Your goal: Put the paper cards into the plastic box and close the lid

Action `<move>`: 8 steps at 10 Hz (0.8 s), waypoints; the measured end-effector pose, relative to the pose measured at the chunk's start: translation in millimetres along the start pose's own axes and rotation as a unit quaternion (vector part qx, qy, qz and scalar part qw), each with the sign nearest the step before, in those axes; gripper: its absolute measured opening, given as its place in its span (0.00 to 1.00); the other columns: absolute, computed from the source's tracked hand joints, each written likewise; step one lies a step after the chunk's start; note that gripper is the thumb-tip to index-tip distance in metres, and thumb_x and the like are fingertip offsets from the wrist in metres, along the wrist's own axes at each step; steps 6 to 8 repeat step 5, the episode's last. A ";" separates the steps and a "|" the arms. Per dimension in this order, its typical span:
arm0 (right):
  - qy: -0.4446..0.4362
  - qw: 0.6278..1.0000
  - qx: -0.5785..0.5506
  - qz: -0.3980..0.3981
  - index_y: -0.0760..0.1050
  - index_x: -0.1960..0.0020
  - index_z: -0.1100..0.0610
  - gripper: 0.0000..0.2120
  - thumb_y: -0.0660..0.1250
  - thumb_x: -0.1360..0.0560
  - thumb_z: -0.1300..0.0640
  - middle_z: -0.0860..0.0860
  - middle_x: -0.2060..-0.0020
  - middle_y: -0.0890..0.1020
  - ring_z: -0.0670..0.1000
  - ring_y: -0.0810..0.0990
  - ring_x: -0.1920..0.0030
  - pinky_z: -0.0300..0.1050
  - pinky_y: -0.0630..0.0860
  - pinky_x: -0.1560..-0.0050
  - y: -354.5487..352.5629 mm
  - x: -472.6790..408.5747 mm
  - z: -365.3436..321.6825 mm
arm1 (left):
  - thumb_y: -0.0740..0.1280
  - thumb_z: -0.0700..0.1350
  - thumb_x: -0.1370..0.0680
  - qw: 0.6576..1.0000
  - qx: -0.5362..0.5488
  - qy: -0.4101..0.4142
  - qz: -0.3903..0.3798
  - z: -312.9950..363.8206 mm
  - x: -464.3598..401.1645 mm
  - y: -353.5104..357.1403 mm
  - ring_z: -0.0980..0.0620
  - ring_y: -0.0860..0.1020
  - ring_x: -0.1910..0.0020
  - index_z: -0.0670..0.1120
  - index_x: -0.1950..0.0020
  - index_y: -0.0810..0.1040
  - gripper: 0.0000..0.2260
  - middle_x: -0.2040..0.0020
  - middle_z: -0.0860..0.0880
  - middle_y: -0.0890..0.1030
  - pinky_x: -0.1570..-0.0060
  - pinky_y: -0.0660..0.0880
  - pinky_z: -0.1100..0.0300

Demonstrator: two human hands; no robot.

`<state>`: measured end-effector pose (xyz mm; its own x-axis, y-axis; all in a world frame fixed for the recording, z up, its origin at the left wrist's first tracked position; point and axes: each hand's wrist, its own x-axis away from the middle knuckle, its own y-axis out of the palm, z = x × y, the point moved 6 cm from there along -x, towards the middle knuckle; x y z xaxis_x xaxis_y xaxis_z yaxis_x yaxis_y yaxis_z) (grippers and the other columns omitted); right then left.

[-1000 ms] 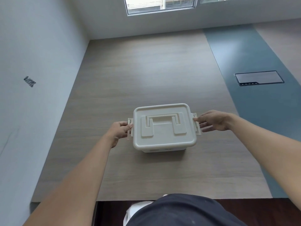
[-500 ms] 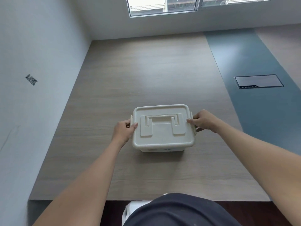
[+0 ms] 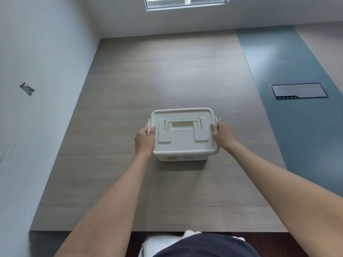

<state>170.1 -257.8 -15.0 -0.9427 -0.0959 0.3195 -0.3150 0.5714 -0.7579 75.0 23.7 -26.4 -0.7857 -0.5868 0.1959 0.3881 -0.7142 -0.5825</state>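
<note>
A cream plastic box (image 3: 182, 158) stands in the middle of the wooden table, its lid (image 3: 183, 143) lying flat on top with the carry handle folded down. My left hand (image 3: 144, 140) presses the left side latch, thumb on the lid's edge. At the opposite side my right hand (image 3: 223, 134) grips the right latch, thumb on the lid rim. No paper cards are visible; the box's inside is hidden by the lid.
The wooden table (image 3: 167, 80) runs to a white wall on the left and at the back. A blue-grey strip (image 3: 289, 71) with a dark cable hatch (image 3: 298, 90) lies to the right. The table's front edge is near my body.
Both hands have moved in from beside the box onto its side latches, and the latches have swung up against the box sides. The box has stayed in place.
</note>
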 end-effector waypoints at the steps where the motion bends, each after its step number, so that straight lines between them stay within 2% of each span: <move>1: 0.014 1.000 -0.019 0.007 0.60 0.24 0.68 0.25 0.53 0.16 0.54 0.67 0.35 0.76 0.66 0.74 0.34 0.54 0.70 0.38 4.4 -12.5 -3.3 | 0.62 0.51 0.19 1.000 -0.018 0.002 0.009 1.2 -16.3 3.7 0.43 0.75 0.33 0.43 0.27 0.71 0.22 0.30 0.44 0.76 0.35 0.72 0.51; 2: 0.010 0.999 -0.033 0.021 0.54 0.20 0.63 0.27 0.52 0.16 0.51 0.65 0.33 0.76 0.67 0.73 0.33 0.57 0.70 0.36 6.5 -22.6 -4.5 | 0.60 0.51 0.18 0.999 -0.033 0.016 0.015 5.1 -29.8 6.5 0.43 0.73 0.31 0.43 0.25 0.69 0.23 0.28 0.44 0.73 0.34 0.70 0.53; 3: 0.005 0.999 -0.035 0.017 0.53 0.19 0.59 0.28 0.50 0.16 0.49 0.64 0.31 0.74 0.66 0.73 0.32 0.57 0.70 0.35 11.6 -26.8 0.1 | 0.59 0.51 0.18 1.000 -0.023 0.017 0.013 2.6 -33.1 8.9 0.45 0.72 0.29 0.44 0.25 0.69 0.23 0.27 0.45 0.72 0.32 0.69 0.55; 4: -0.008 0.995 -0.094 0.021 0.56 0.20 0.53 0.28 0.45 0.16 0.44 0.56 0.24 0.68 0.60 0.68 0.26 0.54 0.64 0.29 8.2 -18.2 4.0 | 0.52 0.56 0.17 1.000 0.019 0.020 0.004 -4.1 -20.7 4.8 0.49 0.69 0.27 0.51 0.23 0.65 0.24 0.25 0.49 0.69 0.28 0.65 0.56; 5: -0.011 0.982 -0.167 0.086 0.62 0.21 0.51 0.30 0.43 0.18 0.39 0.53 0.24 0.69 0.55 0.67 0.25 0.51 0.62 0.26 9.8 -1.1 23.0 | 0.49 0.60 0.18 0.997 0.019 0.056 0.058 -24.9 2.5 -3.6 0.50 0.68 0.28 0.58 0.21 0.56 0.25 0.25 0.48 0.69 0.31 0.62 0.60; 8: -0.011 0.982 -0.167 0.086 0.62 0.21 0.51 0.30 0.43 0.18 0.39 0.53 0.24 0.69 0.55 0.67 0.25 0.51 0.62 0.26 9.8 -1.1 23.0 | 0.49 0.60 0.18 0.997 0.019 0.056 0.058 -24.9 2.5 -3.6 0.50 0.68 0.28 0.58 0.21 0.56 0.25 0.25 0.48 0.69 0.31 0.62 0.60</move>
